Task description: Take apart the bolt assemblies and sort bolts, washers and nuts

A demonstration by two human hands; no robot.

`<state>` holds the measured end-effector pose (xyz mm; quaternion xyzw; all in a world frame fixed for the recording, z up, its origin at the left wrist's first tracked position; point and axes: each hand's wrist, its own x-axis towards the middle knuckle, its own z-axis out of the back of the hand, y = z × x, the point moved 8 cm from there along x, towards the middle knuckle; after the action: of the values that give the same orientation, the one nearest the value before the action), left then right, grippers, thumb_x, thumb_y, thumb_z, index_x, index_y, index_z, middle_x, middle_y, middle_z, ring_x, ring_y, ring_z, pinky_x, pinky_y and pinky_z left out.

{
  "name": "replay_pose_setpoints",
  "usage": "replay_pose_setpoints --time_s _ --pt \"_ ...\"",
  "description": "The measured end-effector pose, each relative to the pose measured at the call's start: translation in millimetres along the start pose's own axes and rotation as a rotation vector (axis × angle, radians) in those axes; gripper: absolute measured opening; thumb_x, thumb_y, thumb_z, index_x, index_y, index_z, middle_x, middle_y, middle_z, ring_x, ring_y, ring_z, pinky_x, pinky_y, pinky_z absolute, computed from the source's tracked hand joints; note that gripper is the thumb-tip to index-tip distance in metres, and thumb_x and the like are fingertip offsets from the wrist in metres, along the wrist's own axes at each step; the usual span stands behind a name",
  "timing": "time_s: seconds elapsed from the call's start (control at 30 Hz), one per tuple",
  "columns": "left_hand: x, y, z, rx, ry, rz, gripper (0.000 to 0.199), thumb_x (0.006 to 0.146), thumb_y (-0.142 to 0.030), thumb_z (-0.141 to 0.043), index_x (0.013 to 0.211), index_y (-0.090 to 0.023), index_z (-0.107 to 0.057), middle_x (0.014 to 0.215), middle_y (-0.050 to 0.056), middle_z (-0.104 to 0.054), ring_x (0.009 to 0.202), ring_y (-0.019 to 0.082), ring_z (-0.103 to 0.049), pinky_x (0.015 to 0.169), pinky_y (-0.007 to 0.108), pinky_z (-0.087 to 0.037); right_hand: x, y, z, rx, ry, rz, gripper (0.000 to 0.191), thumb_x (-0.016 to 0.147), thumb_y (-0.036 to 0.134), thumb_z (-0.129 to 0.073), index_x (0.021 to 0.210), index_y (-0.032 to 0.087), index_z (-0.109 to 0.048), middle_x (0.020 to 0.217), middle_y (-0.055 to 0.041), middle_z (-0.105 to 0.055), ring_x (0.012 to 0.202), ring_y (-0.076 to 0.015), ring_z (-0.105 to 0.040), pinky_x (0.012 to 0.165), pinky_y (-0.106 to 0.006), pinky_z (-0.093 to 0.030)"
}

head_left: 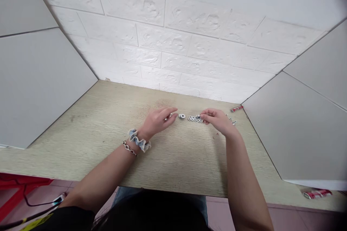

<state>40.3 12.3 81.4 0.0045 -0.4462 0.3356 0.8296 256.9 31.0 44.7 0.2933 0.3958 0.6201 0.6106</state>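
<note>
Lying between the hands for easy reach, nuts [195,118] are touched by the curled right hand [215,120], and a small silver bit [167,117] is pinched by the left hand [157,122].

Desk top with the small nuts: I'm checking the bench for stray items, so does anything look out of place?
A red-and-silver can lies on its side near the near right corner of the desk, well away from the small steel nuts, so it looks stray. A brownish stain also marks the desk's far side.
</note>
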Motion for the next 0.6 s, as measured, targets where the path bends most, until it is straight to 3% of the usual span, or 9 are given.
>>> replay_pose_setpoints --time_s 0.17,0.37,0.47,0.6 --pt "0 -13 -18.0 -0.121 0.2 -0.03 0.038 0.082 -0.041 -0.052 0.111 -0.016 -0.056 0.077 0.004 -0.062 0.066 0.01 -0.057 0.06 0.02 -0.045 0 33 -45 0.301 0.074 0.157 0.028 0.069 0.039 -0.063 0.079 0.013 -0.059 0.068 -0.002 -0.06 0.059 -0.0089 -0.051 0.06 -0.024 -0.043" --pt "1 -11 -21.9 -0.141 0.225 0.009 0.026 0.086 -0.032 -0.05 0.105 -0.017 -0.059 0.08 0.003 -0.064 0.071 0.011 -0.059 0.068 0.021 -0.046 4 33 -70 0.438 0.108 0.196 0.03 0.069 0.042 -0.063 0.078 0.014 -0.056 0.066 -0.001 -0.059 0.059 -0.0087 -0.051 0.061 -0.025 -0.043" --pt "1 -10 -23.2 -0.138 0.227 0.007 0.026 0.086 -0.03 -0.05 0.106 -0.016 -0.059 0.081 0.004 -0.065 0.072 0.011 -0.059 0.068 0.02 -0.046 5 33 -71 0.407 0.076 0.203 0.034 0.072 0.047 -0.059 0.08 0.015 -0.052 0.066 0.0 -0.057 0.06 -0.0093 -0.051 0.06 -0.024 -0.042" --pt "-1 -7 -24.8 -0.171 0.188 -0.001 0.027 0.087 -0.031 -0.048 0.107 -0.018 -0.06 0.086 0.005 -0.065 0.076 0.011 -0.06 0.069 0.021 -0.047 2 35 -75 0.142 0.015 0.242 0.041 0.083 0.054 -0.037 0.074 0.017 -0.05 0.067 -0.0006 -0.055 0.063 -0.0103 -0.05 0.061 -0.024 -0.039"
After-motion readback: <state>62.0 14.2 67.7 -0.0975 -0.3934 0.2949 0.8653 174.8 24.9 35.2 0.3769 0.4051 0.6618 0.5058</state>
